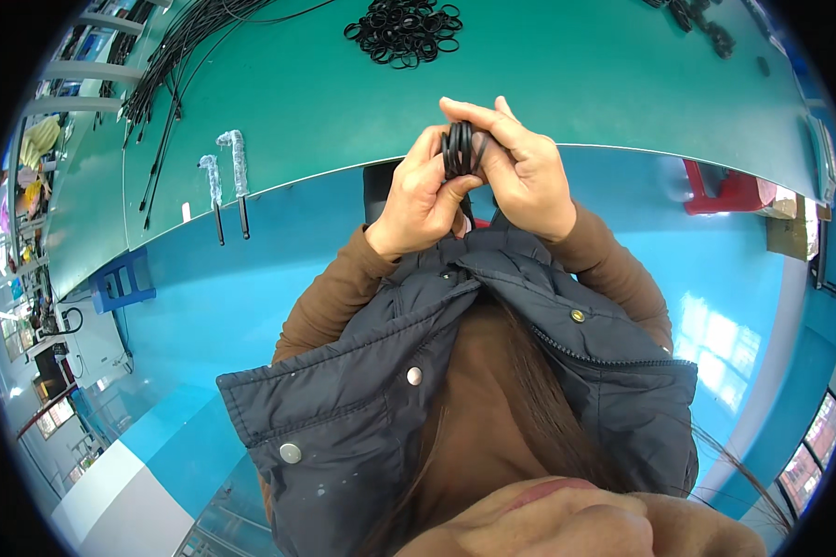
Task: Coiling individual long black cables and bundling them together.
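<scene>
A small coil of black cable (458,150) is held up in front of me, just over the near edge of the green table (306,111). My left hand (416,204) is closed on the coil's left side, its thumb pressed along the lower end. On the other side my right hand (534,181) curls over the coil, with the index finger across its top and the thumb against a loop. The palms hide part of the loops and the cable's ends. Beyond my hands lies a heap of black rubber bands (406,32).
Long black cables (163,70) spread across the table's left side. Two black-ended sticks wrapped in clear plastic (239,172) overhang the near edge. Dark small parts (701,23) lie far right. A red stool (706,193), a cardboard box (790,232) and a blue stool (121,283) stand around.
</scene>
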`<control>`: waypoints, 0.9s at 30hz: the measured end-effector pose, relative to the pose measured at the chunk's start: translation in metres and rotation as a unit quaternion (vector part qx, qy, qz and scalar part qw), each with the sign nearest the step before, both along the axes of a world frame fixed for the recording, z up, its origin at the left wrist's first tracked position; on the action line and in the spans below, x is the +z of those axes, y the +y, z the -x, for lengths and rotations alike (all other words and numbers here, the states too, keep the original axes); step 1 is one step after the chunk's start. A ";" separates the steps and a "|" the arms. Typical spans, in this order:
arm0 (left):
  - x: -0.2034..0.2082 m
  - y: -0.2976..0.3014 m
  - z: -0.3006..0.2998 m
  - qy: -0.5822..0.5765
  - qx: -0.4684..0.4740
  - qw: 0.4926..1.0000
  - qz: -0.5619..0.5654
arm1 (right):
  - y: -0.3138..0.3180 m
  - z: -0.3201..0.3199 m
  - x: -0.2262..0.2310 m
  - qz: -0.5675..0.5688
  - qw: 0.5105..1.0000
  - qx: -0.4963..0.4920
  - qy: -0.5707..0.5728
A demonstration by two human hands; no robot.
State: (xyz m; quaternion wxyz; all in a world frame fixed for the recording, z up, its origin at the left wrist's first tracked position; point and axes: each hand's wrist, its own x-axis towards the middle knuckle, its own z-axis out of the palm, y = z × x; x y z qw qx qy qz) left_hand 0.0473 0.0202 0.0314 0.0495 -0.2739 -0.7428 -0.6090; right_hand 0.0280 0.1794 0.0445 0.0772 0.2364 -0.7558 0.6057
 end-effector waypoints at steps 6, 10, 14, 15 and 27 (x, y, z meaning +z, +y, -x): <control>-0.009 -0.002 0.003 0.007 -0.022 1.000 -0.012 | 0.001 0.005 0.004 0.068 0.986 0.126 -0.091; -0.010 0.001 0.003 0.009 -0.038 0.999 -0.002 | 0.000 0.008 -0.002 0.013 0.987 0.135 -0.090; -0.003 0.001 -0.001 -0.131 -0.044 0.990 -0.034 | -0.001 0.010 -0.014 -0.017 0.983 0.159 -0.086; -0.004 -0.002 -0.002 -0.148 -0.049 0.987 -0.032 | -0.002 0.010 -0.016 -0.022 0.984 0.159 -0.080; 0.001 -0.009 0.003 -0.204 -0.135 0.969 -0.038 | 0.022 0.020 0.005 -0.024 0.987 0.155 -0.021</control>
